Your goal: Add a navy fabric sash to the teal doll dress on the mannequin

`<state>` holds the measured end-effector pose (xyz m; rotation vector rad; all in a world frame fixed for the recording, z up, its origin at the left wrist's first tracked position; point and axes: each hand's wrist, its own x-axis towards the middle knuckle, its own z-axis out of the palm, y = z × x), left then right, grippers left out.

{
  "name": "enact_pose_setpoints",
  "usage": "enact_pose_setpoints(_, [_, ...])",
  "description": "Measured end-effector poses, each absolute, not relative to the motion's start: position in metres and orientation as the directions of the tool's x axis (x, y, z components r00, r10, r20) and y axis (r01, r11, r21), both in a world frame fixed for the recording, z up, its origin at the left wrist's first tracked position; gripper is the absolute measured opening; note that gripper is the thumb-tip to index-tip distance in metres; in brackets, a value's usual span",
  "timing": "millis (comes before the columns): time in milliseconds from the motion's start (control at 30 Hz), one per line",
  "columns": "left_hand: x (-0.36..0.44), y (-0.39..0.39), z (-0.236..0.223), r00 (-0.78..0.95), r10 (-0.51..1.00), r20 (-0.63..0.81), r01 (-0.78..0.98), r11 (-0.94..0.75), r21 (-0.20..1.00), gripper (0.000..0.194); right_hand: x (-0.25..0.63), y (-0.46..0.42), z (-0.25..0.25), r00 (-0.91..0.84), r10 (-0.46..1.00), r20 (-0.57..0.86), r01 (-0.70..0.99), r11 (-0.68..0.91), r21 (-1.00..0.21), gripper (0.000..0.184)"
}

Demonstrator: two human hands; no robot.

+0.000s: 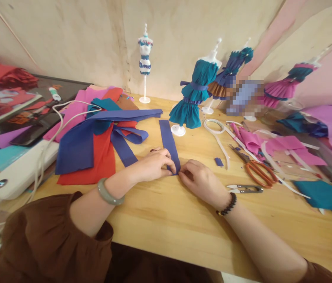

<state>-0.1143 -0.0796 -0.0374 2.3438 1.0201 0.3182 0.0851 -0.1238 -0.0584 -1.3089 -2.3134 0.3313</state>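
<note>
A narrow blue fabric strip (168,141) lies lengthwise on the wooden table, its near end between my two hands. My left hand (155,164), with a pale bangle on its wrist, comes in from the left, its bent fingertips closed at that near end. On the other side, my right hand (202,179), wearing a dark bead bracelet, pinches the strip's near right corner. My fingers cover part of this edge, so any fold there is hard to make out.
Piled fabric (77,147) lies left, near a white device (21,169) with a cable. Behind stand small dress forms, one in a teal dress (198,92). Rightward are a tape roll (213,125), orange-handled scissors (260,173), thread snips (245,189) and a teal piece (326,195).
</note>
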Motion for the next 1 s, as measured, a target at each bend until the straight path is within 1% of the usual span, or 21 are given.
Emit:
enact_pose_setpoints(100, [-0.115, -0.081, -0.037, 0.697, 0.717, -0.001, 0.588, -0.571, 0.573, 0.009, 0.086, -0.123, -0.058, -0.426, 0.862, 0.275, 0.74, 0.507, -0.443, 0.01])
enact_pose_setpoints(200, [-0.115, -0.082, -0.036, 0.7, 0.714, -0.011, 0.597, -0.577, 0.558, 0.012, 0.091, -0.123, -0.058, -0.394, 0.874, 0.283, 0.716, 0.485, -0.502, 0.01])
enact_pose_setpoints(267, [-0.115, -0.082, -0.035, 0.696, 0.718, -0.016, 0.606, -0.576, 0.548, 0.013, 0.096, -0.125, -0.057, -0.367, 0.874, 0.317, 0.7, 0.485, -0.525, 0.013])
enact_pose_setpoints(300, [-0.115, -0.082, -0.035, 0.697, 0.717, -0.015, 0.606, -0.578, 0.546, 0.014, 0.099, -0.127, -0.056, -0.366, 0.864, 0.344, 0.696, 0.5, -0.515, 0.014])
enact_pose_setpoints(333, [-0.115, -0.082, -0.035, 0.699, 0.715, -0.012, 0.604, -0.581, 0.545, 0.014, 0.101, -0.128, -0.055, -0.385, 0.845, 0.371, 0.691, 0.531, -0.49, 0.016])
enact_pose_setpoints(400, [-0.116, -0.083, -0.035, 0.707, 0.707, -0.005, 0.594, -0.59, 0.547, 0.015, 0.105, -0.132, -0.053, -0.481, 0.78, 0.4, 0.673, 0.621, -0.403, 0.022])
enact_pose_setpoints(500, [-0.116, -0.083, -0.034, 0.71, 0.704, 0.004, 0.586, -0.595, 0.55, 0.015, 0.104, -0.137, -0.049, -0.637, 0.681, 0.361, 0.641, 0.728, -0.243, 0.026])
enact_pose_setpoints(567, [-0.117, -0.083, -0.033, 0.707, 0.707, 0.002, 0.59, -0.592, 0.549, 0.016, 0.1, -0.139, -0.047, -0.673, 0.662, 0.329, 0.652, 0.742, -0.159, 0.026])
enact_pose_setpoints(667, [-0.12, -0.082, -0.034, 0.709, 0.705, 0.008, 0.588, -0.598, 0.544, 0.024, 0.096, -0.14, -0.044, -0.683, 0.667, 0.299, 0.68, 0.73, -0.076, 0.025])
enact_pose_setpoints(767, [-0.123, -0.08, -0.035, 0.719, 0.694, 0.042, 0.568, -0.621, 0.541, 0.033, 0.095, -0.141, -0.043, -0.689, 0.667, 0.283, 0.684, 0.728, -0.046, 0.024])
enact_pose_setpoints(867, [-0.123, -0.079, -0.036, 0.725, 0.683, 0.095, 0.547, -0.653, 0.524, 0.036, 0.096, -0.141, -0.043, -0.689, 0.663, 0.294, 0.679, 0.732, -0.057, 0.022])
enact_pose_setpoints(933, [-0.122, -0.081, -0.035, 0.735, 0.666, 0.125, 0.531, -0.681, 0.504, 0.032, 0.096, -0.141, -0.044, -0.683, 0.664, 0.304, 0.679, 0.731, -0.072, 0.022])
enact_pose_setpoints(1000, [-0.12, -0.083, -0.033, 0.751, 0.647, 0.137, 0.514, -0.701, 0.494, 0.022, 0.096, -0.139, -0.045, -0.677, 0.669, 0.306, 0.68, 0.728, -0.085, 0.022])
